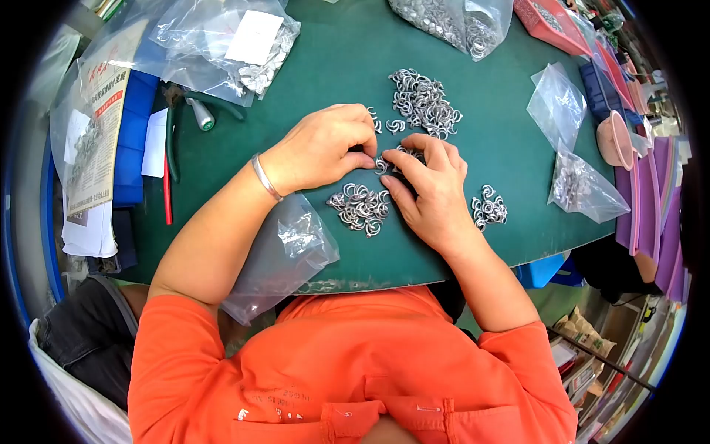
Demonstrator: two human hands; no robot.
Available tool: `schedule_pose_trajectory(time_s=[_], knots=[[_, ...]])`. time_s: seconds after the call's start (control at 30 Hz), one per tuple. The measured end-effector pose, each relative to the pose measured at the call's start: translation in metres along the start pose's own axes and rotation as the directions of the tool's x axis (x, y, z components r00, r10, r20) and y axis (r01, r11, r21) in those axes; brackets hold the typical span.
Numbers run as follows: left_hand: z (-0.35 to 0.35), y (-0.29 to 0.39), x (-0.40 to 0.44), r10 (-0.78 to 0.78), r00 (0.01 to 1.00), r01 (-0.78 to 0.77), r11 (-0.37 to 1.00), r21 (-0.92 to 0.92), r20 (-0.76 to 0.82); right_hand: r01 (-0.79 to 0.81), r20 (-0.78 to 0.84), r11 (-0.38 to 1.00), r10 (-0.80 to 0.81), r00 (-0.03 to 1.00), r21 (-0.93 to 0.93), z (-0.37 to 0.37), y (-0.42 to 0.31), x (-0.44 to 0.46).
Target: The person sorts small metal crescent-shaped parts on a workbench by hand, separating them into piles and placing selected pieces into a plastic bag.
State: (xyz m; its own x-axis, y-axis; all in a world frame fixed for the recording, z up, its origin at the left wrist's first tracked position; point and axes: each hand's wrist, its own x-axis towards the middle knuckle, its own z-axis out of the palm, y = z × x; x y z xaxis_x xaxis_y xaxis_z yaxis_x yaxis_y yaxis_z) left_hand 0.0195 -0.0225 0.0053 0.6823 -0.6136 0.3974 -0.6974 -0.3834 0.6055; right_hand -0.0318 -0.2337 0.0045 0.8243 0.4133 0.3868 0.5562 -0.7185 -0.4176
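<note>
My left hand (325,144), with a silver bangle (266,177) at the wrist, is closed, its thumb and forefinger curled inward. Whatever lies between those fingertips is too small to make out. My right hand (436,192) curves over a small group of curved grey metal pieces (405,157), partly hidden by its fingers. One hook-like metal piece (381,166) sits between its thumb and forefinger tips. Near the hands are a small pile of such pieces (361,207), a smaller pile (489,208) to the right, and a larger heap (425,103) beyond.
A clear plastic bag (285,244) hangs over the front edge of the green table (318,66). Filled bags (270,55) (451,22) stand at the back. Blue bins (133,140) and a red pen (168,200) are left; plastic bags (580,181) and a pink cup (615,139) are right.
</note>
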Motion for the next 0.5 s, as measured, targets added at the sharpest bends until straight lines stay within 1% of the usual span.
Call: schedule_pose_trajectory(time_s=[0.03, 0.1, 0.13, 0.2, 0.23, 0.3, 0.33, 0.37, 0.4, 0.43, 0.5], knots=[[0.000, 0.000, 0.001, 0.000, 1.000, 0.000, 1.000, 0.000, 0.002, -0.002, -0.001, 1.000, 0.002, 1.000, 0.001, 0.001, -0.001, 0.000], [-0.002, -0.001, 0.001, -0.057, 0.997, 0.058, 0.998, -0.023, 0.044, 0.004, -0.029, 1.000, -0.005, 1.000, -0.008, 0.002, -0.002, 0.002], [-0.002, -0.001, 0.001, -0.055, 0.997, 0.056, 0.998, -0.024, 0.050, -0.001, -0.031, 1.000, 0.001, 1.000, -0.007, 0.002, -0.002, 0.002], [-0.001, 0.001, 0.001, -0.064, 0.998, 0.064, 0.998, 0.008, 0.017, 0.070, -0.035, 0.997, -0.070, 0.997, -0.014, 0.001, -0.001, 0.005], [-0.001, 0.001, 0.001, -0.060, 0.998, 0.060, 0.998, 0.010, 0.017, 0.070, -0.039, 0.997, -0.071, 0.997, -0.016, 0.000, 0.000, 0.006], [-0.002, 0.000, 0.001, -0.069, 0.996, 0.067, 0.997, -0.040, -0.061, 0.077, -0.076, 0.996, -0.073, 0.994, 0.048, 0.000, 0.002, 0.011], [-0.004, -0.001, 0.002, -0.070, 0.996, 0.067, 0.997, -0.035, -0.063, 0.057, -0.101, 0.995, -0.049, 0.994, 0.078, -0.001, 0.004, 0.014], [-0.004, -0.001, 0.001, -0.105, 0.991, 0.101, 0.994, -0.049, -0.088, 0.037, -0.122, 0.993, -0.024, 0.992, 0.109, -0.002, 0.007, 0.017], [-0.005, -0.001, 0.001, -0.141, 0.984, 0.134, 0.989, -0.063, -0.112, 0.037, -0.176, 0.996, -0.022, 0.984, 0.081, -0.005, 0.007, 0.022], [-0.006, -0.001, 0.001, -0.144, 0.983, 0.138, 0.989, -0.061, -0.112, 0.029, -0.205, 0.996, -0.012, 0.979, 0.081, -0.007, 0.010, 0.024], [-0.007, 0.000, 0.002, -0.160, 0.978, 0.148, 0.984, -0.096, -0.135, -0.051, -0.244, 0.986, 0.089, 0.966, 0.159, -0.007, 0.013, 0.025]])
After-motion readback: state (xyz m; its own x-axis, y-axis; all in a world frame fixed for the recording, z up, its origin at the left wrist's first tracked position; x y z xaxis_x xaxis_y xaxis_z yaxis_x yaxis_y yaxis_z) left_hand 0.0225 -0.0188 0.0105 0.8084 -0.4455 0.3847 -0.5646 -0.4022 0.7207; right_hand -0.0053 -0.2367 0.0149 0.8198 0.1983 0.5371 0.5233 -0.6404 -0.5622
